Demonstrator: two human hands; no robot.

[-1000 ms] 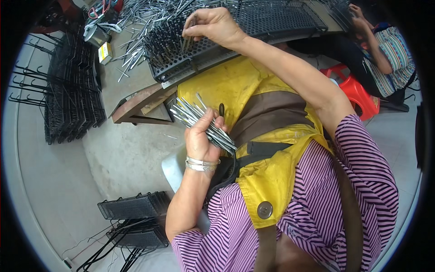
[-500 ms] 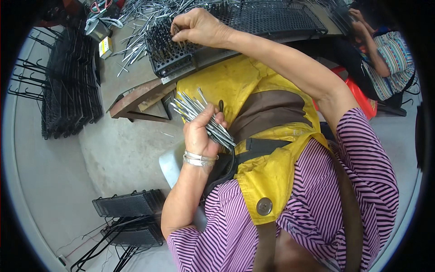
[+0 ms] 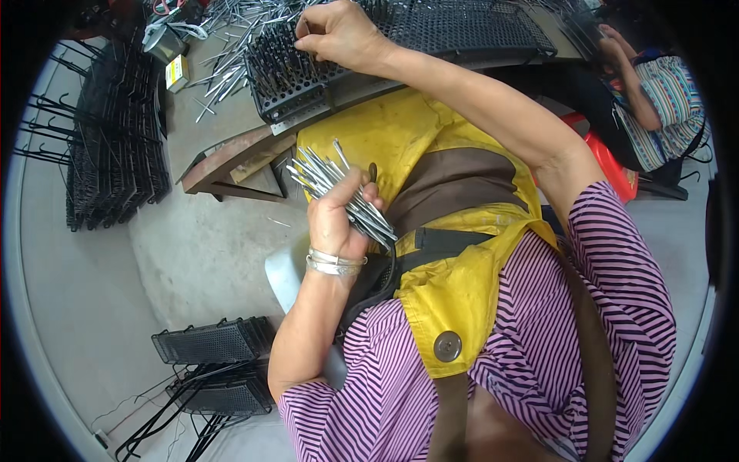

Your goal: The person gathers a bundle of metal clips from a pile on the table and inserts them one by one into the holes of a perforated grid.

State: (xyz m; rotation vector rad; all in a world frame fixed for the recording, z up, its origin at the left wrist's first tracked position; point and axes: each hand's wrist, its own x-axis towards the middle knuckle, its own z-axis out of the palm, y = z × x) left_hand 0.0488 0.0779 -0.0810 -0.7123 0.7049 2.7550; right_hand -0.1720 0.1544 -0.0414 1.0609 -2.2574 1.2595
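A bundle of thin silvery metal rods (image 3: 317, 173) slants through my left hand (image 3: 339, 219), which is closed around it above the yellow apron. At the far edge, my right hand (image 3: 346, 37) pinches thumb and forefinger together over a black perforated rack (image 3: 300, 104). Whatever is between those fingertips is too small and dark to make out. Dark upright rods (image 3: 265, 73) stand thickly in the left part of the rack, and its right part (image 3: 485, 31) shows bare mesh.
Loose silvery rods (image 3: 227, 69) lie heaped behind and left of the rack. Nearby are a small yellow-and-white box (image 3: 176, 73) and a metal can (image 3: 163, 42). Black racks with hooks (image 3: 115, 138) are stacked at left, others (image 3: 215, 344) lower down. A co-worker (image 3: 654, 100) sits at right.
My right hand has risen slightly and moved farther over the rack, still pinched. The left hand keeps its hold on the rods, with a very small shift left.
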